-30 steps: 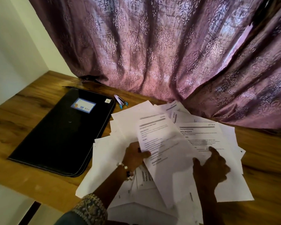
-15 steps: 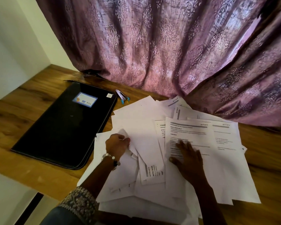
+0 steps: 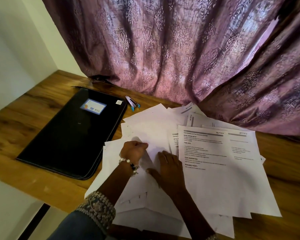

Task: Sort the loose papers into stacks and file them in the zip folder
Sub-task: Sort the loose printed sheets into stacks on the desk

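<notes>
Loose white papers (image 3: 220, 179) lie spread in an overlapping heap on the wooden table (image 3: 24, 129), some printed side up, some blank. My left hand (image 3: 133, 150) pinches the lifted corner of a blank sheet (image 3: 151, 135) at the heap's left. Just right of it, my right hand (image 3: 166, 168) lies flat on the papers, fingers spread. The black zip folder (image 3: 68, 135) lies closed on the table to the left of the papers, with a blue label on its cover.
A small stapler with blue trim (image 3: 132, 103) sits behind the folder's far right corner. A purple patterned curtain (image 3: 180, 49) hangs along the table's back edge and touches the far papers. The table's near edge (image 3: 42, 187) runs below the folder.
The printed sheet my left hand held up has been laid on the right of the heap. My right hand slid left off it. My left hand took a blank sheet's corner.
</notes>
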